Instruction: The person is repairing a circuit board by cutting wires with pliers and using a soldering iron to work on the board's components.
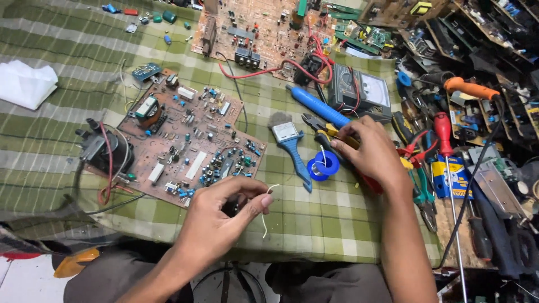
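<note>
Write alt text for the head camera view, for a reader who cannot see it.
A person's left hand pinches a thin pale wire and a small dark part, while the right hand grips pliers above a blue solder spool. A brown circuit board lies on the green checked cloth, with tools at right.

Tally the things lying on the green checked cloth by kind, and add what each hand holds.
Circuit boards: 2, one brown, one larger at the top
Brush: 1, blue handle
Solder spool: 1, blue
Meter: 1
White cloth: 1
Left hand: 1 thin white wire
Right hand: 1 pair of pliers
Total: 8
</note>
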